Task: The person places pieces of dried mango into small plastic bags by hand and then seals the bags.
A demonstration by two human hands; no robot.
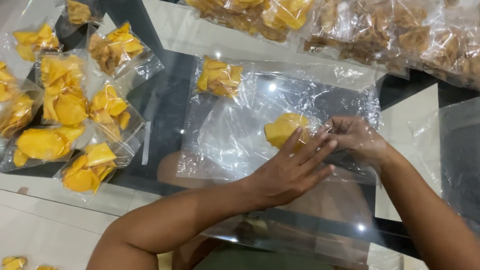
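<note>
While the left hand [292, 171] lies flat at frame centre, fingers straight and slightly spread over a clear plastic bag [234, 140] on the glass table [168, 97], the right hand [355, 136] pinches the bag's edge beside the yellow chips [285, 130] inside. Filled chip packets [62, 113] crowd the left; larger bags [348, 23] line the top.

Bare forearms, no sleeves, left hand [292, 171], right hand [355, 136], olive-green garment
</note>
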